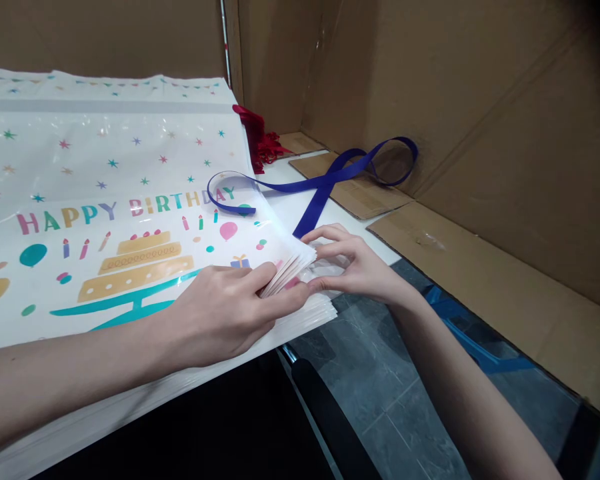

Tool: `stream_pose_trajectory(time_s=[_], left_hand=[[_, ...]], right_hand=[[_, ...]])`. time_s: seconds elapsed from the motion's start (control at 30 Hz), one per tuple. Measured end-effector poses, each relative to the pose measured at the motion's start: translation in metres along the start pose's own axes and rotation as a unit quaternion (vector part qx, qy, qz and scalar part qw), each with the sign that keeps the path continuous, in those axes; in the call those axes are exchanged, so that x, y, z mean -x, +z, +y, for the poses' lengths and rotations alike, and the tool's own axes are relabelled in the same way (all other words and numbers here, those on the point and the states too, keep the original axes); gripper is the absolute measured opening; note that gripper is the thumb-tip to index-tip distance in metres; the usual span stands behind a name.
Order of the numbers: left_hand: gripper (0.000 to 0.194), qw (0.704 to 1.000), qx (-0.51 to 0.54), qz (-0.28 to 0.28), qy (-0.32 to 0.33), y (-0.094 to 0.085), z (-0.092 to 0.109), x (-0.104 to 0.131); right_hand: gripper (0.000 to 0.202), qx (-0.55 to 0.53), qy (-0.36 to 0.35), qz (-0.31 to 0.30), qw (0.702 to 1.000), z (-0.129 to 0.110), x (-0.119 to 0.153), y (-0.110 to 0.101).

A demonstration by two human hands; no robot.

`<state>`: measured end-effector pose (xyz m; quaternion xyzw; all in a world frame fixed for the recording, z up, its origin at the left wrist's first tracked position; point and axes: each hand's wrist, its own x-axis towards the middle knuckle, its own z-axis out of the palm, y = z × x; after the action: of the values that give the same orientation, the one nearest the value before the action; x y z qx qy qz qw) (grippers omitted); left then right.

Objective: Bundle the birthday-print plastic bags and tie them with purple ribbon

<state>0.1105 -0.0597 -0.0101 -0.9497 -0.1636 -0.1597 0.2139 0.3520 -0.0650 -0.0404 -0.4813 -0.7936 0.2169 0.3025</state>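
Note:
A stack of white plastic sheets, possibly bags (145, 160), lies at the left, printed with HAPPY BIRTHDAY, a cake, balloons and stars. My left hand (240, 303) grips the stack's near right corner, thumb on top and forefinger along the edge. Several layers fan upward at this corner. From the right, my right hand (357, 263) reaches to the fanned edges with thumb and fingers curved around them. It seems to pinch some of the layers, near clear film. A blue ribbon (325, 180) loops across the stack's right edge, just beyond my right hand.
Red ribbon or cord (260, 140) bunches at the stack's far right edge. Tall cardboard walls (455, 100) enclose the back and right, with cardboard flaps (480, 280) along the right. Below are a black chair armrest (325, 413) and grey tiled floor (380, 373).

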Motion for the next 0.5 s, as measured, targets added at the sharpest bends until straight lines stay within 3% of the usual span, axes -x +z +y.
stream_pose_trajectory(time_s=[0.2,0.5], left_hand=[[0.018,1.0,0.014,0.002,0.004,0.0005,-0.0002,-0.0024],[0.024,1.0,0.019,0.009,-0.003,-0.001,0.0004,-0.0025]], right_hand=[[0.039,0.012,0.006,0.015,1.0,-0.0026,-0.0033,0.0024],[0.038,-0.013,-0.002,0.064,0.998,0.0011,0.0028,-0.0025]])
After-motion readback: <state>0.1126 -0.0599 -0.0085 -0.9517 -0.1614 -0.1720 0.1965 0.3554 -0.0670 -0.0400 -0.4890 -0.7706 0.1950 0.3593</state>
